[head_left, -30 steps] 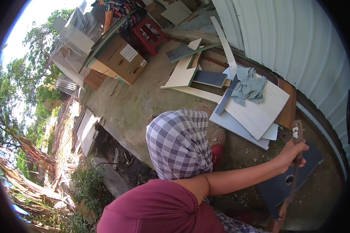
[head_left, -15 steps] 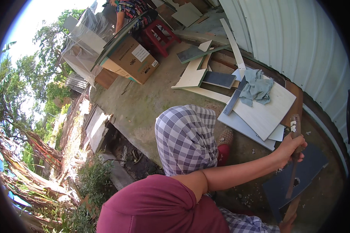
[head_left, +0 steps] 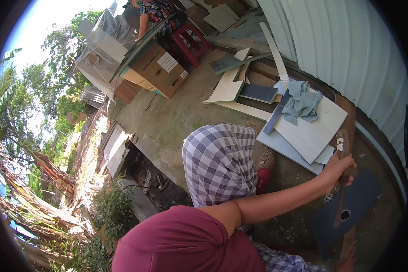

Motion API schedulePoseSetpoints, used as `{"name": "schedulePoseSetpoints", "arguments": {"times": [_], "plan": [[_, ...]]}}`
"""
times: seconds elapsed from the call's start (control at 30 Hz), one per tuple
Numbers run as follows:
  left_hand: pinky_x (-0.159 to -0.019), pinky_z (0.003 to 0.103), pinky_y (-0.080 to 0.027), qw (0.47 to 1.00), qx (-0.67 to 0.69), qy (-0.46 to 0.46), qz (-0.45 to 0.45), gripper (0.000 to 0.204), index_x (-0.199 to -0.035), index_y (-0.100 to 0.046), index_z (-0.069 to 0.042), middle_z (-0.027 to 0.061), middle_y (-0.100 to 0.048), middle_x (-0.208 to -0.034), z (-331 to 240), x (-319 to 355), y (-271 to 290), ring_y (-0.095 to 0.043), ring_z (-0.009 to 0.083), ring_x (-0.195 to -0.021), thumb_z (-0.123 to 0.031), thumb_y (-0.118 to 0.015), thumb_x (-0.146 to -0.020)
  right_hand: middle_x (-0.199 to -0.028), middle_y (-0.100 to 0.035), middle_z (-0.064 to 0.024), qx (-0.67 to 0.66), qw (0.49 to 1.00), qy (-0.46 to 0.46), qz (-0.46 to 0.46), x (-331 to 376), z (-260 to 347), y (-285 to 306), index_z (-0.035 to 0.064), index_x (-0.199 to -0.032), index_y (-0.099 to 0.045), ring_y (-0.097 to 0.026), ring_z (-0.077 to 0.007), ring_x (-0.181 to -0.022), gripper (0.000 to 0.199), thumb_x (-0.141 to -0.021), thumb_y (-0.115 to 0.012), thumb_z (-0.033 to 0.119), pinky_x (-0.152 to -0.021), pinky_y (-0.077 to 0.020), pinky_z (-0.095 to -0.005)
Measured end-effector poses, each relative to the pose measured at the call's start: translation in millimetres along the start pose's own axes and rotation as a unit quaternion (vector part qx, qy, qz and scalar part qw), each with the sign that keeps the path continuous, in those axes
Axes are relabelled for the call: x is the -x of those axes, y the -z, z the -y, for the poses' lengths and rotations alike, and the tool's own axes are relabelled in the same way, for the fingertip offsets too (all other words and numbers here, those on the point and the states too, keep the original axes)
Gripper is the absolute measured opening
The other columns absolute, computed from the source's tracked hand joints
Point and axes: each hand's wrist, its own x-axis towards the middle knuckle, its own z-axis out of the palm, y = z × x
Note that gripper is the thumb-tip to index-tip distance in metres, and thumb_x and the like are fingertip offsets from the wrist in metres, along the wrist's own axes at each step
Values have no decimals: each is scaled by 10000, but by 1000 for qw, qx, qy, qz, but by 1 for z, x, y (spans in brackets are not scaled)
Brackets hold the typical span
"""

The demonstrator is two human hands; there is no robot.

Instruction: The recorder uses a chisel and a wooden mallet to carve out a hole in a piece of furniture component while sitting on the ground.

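My left hand [head_left: 341,170] is closed round the upper part of a long chisel-like tool [head_left: 341,199]. Its worn handle end, with white patches, sticks up past my fist. The narrow lower end points down at a dark blue-grey board [head_left: 367,195] on the ground, beside a ragged hole [head_left: 346,215] in it. Low at the picture's edge, my right hand [head_left: 346,264] is smeared by motion. It appears closed round a brown wooden piece [head_left: 349,240], whose kind I cannot make out, near the tool's lower end.
Ahead of my knee lie pale boards [head_left: 310,131] with a grey-green cloth [head_left: 301,102] on top. Offcuts [head_left: 226,86] lie farther off. A cardboard box [head_left: 161,68] and a red stool [head_left: 192,45] with a seated person [head_left: 156,11] are behind. A corrugated metal wall [head_left: 349,59] runs along the right.
My right hand and the wooden piece have shifted slightly right and blurred. The hole in the board shows more plainly beside the tool. My left hand keeps its grip.
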Motion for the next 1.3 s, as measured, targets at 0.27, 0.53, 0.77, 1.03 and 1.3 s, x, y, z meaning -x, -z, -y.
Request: {"name": "schedulePoseSetpoints", "arguments": {"times": [0.27, 0.53, 0.77, 1.03, 1.3], "plan": [[-550, 316, -514, 1000, -22, -21, -7, 398, -1126, -377, -73, 71, -500, -962, -1, 4, 12, -567, 147, -612, -246, -563, -820, -1381, -416, -232, -5, 1000, -3, 2, 10, 21, 34, 222, -1483, -203, -539, -309, -1155, 808, -842, -602, 508, -940, -444, -442], [-552, 322, -528, 998, -15, -39, -37, 393, -1132, -398, -62, 73, -526, -936, 4, -18, 20, -579, 161, -604, -225, -576, -822, -1147, -523, -194, -5, 989, -11, -149, -3, -1, -16, 183, -1470, -243, -605, -349, -929, 873, -711, -660, 69, -768, -504, -415], [-648, 411, -556, 985, -51, -157, -53, 336, -1077, -458, 0, 141, -572, -965, -51, -29, 53, -608, 258, -678, -177, -603, -829, -1044, -542, -176, -86, 965, 93, -229, -6, 71, 48, 222, -1398, -334, -611, -380, -860, 858, -648, -748, 179, -733, -521, -446], [-717, 426, -548, 974, -128, -185, -32, 415, -1144, -406, 43, 182, -554, -1004, -11, -33, 42, -625, 288, -753, -125, -615, -827, -1014, -539, -174, -108, 988, 28, -109, 61, 51, 2, 249, -1416, -316, -613, -384, -866, 855, -667, -725, 199, -744, -524, -440], [-746, 359, -512, 969, -152, -195, -8, 480, -1173, -411, 59, 178, -561, -996, 8, -22, 26, -636, 270, -829, -94, -668, -798, -1036, -540, -179, -172, 978, -57, -99, 68, 56, -26, 233, -1429, -287, -620, -378, -877, 859, -694, -730, 278, -737, -524, -443]]}}
